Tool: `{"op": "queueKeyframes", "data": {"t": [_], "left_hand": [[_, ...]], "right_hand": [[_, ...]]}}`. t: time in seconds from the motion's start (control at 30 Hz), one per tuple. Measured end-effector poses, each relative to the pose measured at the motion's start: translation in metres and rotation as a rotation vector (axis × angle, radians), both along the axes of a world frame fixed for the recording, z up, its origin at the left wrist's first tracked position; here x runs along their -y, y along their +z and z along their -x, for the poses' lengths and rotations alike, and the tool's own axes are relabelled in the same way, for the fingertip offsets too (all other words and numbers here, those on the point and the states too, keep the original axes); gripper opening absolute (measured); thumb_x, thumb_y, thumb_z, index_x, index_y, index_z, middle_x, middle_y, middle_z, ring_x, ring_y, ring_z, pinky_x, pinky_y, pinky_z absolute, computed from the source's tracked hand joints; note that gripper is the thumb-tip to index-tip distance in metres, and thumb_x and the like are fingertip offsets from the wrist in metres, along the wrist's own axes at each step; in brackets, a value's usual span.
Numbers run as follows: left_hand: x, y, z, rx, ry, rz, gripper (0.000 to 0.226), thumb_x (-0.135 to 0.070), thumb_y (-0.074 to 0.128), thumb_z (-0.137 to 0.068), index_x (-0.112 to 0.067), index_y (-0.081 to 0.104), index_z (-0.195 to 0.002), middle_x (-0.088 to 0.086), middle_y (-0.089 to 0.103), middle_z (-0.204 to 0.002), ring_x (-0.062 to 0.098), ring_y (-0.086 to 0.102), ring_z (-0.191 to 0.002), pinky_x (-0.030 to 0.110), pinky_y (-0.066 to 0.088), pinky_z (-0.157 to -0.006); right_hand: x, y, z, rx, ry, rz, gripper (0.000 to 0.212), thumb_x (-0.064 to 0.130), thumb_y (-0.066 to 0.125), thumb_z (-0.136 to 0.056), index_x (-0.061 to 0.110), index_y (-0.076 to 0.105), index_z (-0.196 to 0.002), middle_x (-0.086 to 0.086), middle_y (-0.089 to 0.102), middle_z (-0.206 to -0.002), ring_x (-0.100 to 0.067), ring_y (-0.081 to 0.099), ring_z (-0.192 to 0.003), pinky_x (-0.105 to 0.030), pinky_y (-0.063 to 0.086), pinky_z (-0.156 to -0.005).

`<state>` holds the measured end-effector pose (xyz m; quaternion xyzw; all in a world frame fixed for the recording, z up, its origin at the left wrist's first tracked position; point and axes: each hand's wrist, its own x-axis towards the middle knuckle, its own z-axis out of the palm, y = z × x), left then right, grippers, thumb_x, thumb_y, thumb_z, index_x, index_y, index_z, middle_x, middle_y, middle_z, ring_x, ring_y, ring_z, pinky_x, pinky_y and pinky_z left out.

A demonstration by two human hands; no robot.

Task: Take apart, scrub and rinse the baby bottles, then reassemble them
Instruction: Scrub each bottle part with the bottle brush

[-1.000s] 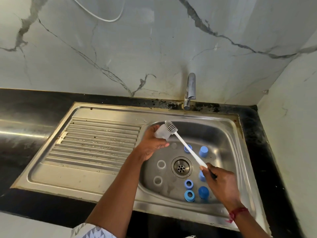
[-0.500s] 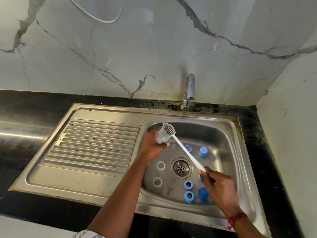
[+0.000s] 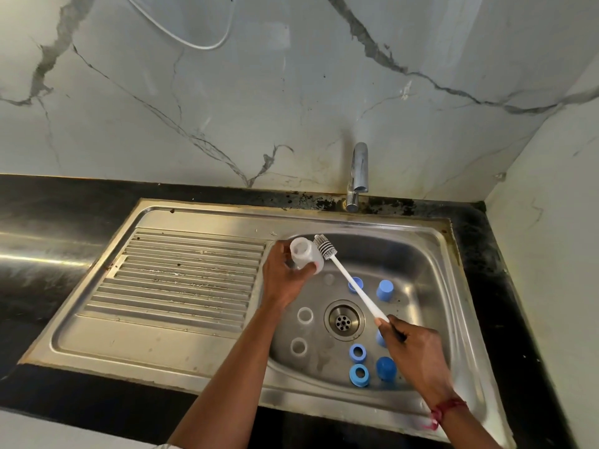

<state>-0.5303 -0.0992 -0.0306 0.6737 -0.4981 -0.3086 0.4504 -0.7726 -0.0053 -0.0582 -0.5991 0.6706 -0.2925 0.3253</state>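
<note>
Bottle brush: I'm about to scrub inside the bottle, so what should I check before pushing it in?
1. Grip of the left hand on the bottle: ok, fingers curled round it.
2. Grip of the right hand on the brush: ok, at the handle's end.
3. Mouth of the bottle uncapped: ok.
4. Position of the bristles: not ok, beside the bottle, outside its mouth.
5. Water from the tap: not ok, no stream visible.
6. Soap on the bristles: cannot tell.
</note>
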Motion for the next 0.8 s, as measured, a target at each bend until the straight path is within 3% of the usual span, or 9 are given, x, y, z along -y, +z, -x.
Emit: {"op": "queueKeyframes", "data": {"t": [0.17,0.27,0.33,0.43,0.53,0.63,0.8], "left_hand": [[0.003,-0.002,-0.003,-0.381,0.001,-0.002,0.054,-0.011,0.082,-0.076,-0.02,0.057,-0.122,-0.005,0.067,-0.112,0.012,0.066,-0.1,0.023,0.054,-0.081],[0.003,0.0,-0.002,-0.688,0.037,0.001,0.056,-0.009,0.076,-0.082,-0.016,0.048,-0.129,-0.001,0.064,-0.117,0.016,0.065,-0.106,0.039,0.057,-0.087],[0.004,0.003,-0.002,-0.883,0.087,-0.044,0.051,-0.014,0.073,-0.086,-0.017,0.045,-0.128,0.006,0.061,-0.122,0.026,0.062,-0.11,0.044,0.057,-0.083],[0.006,0.006,-0.004,-1.102,0.125,-0.092,0.046,-0.03,0.065,-0.091,-0.014,0.049,-0.131,0.014,0.061,-0.119,0.027,0.064,-0.099,0.039,0.06,-0.071],[0.006,0.006,-0.003,-1.137,0.083,-0.17,0.044,-0.034,0.057,-0.097,-0.012,0.051,-0.135,0.015,0.062,-0.114,0.024,0.063,-0.094,0.034,0.059,-0.066],[0.006,0.004,0.0,-1.107,0.005,-0.252,0.035,-0.036,0.056,-0.097,-0.014,0.055,-0.125,0.017,0.06,-0.112,0.024,0.059,-0.092,0.031,0.055,-0.063],[0.009,0.007,-0.004,-1.206,-0.073,-0.337,0.053,-0.046,0.055,-0.097,-0.006,0.051,-0.132,0.021,0.067,-0.101,0.02,0.062,-0.078,0.029,0.055,-0.063]], "right_hand": [[-0.004,0.006,-0.009,0.132,-0.042,-0.012,0.021,0.037,0.068,-0.09,0.021,0.074,-0.078,-0.007,0.062,-0.056,-0.005,0.04,-0.043,-0.024,0.041,-0.047],[-0.007,0.011,-0.017,0.179,-0.055,0.025,0.021,0.034,0.07,-0.089,0.018,0.076,-0.077,0.0,0.045,-0.047,-0.005,0.032,-0.046,-0.019,0.032,-0.047],[-0.009,0.016,-0.02,0.166,-0.044,0.029,0.017,0.03,0.07,-0.089,0.021,0.076,-0.077,0.007,0.045,-0.045,-0.005,0.036,-0.043,-0.014,0.032,-0.047],[-0.017,0.02,-0.021,0.148,0.018,0.055,0.014,0.021,0.07,-0.089,0.015,0.075,-0.078,0.017,0.052,-0.045,-0.004,0.047,-0.042,-0.009,0.035,-0.048],[-0.018,0.017,-0.02,0.132,0.022,0.1,0.014,0.023,0.071,-0.089,0.012,0.077,-0.082,0.014,0.05,-0.046,-0.006,0.044,-0.042,-0.011,0.034,-0.047],[-0.005,0.009,-0.014,0.07,0.009,0.103,0.038,0.05,0.061,-0.088,0.016,0.073,-0.078,0.005,0.049,-0.048,-0.009,0.04,-0.042,-0.028,0.039,-0.046],[0.008,0.005,-0.006,-0.014,0.019,0.136,0.047,0.063,0.048,-0.087,0.022,0.068,-0.075,0.0,0.059,-0.054,-0.015,0.054,-0.046,-0.035,0.048,-0.049]]}}
